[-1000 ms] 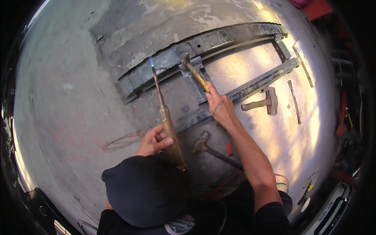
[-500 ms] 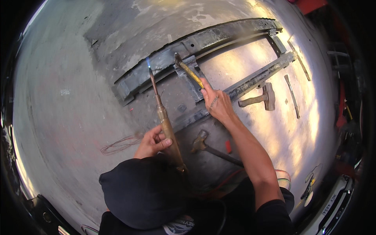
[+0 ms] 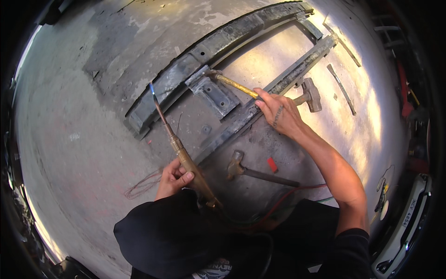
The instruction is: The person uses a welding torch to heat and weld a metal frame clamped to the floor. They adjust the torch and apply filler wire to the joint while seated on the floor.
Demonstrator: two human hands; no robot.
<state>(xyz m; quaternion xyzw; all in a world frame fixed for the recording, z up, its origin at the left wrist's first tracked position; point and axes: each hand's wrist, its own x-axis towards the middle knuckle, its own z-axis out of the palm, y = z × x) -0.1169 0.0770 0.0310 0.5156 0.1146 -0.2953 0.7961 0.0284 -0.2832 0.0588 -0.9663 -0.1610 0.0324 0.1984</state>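
Head view, near to far: dark cap (image 3: 167, 237) at bottom edge, hoses (image 3: 278, 207) (red and green) trailing off toward the right over the concrete floor (image 3: 69, 139). Left hand (image 3: 174, 179) is wrapped tight around the brass handle of the gas torch (image 3: 186, 158); its long neck runs up-left and the small blue flame (image 3: 151, 87) sits at the lower end of the curved steel frame rail (image 3: 195, 60). A spare hammer (image 3: 255, 172) lies on the floor just beyond the torch body, a small red object (image 3: 272, 164) beside its handle. Right hand (image 3: 281, 114) is clenched on the yellow-handled hammer (image 3: 232, 84), whose head rests at the bolted bracket plate (image 3: 213, 93) between the two rails. Change over the last second: the flame has drifted left along the rail, away from the bracket, and the hammer has swung from steep to nearly flat, head now down at the bracket's upper corner. My read (judgement only): heating there has paused and the bracket is being struck or pried loose. Farther out: straight rail (image 3: 288, 79), another hammer (image 3: 311, 95) lying just past the right hand, two thin metal bars (image 3: 341, 88) near the far end of the frame.
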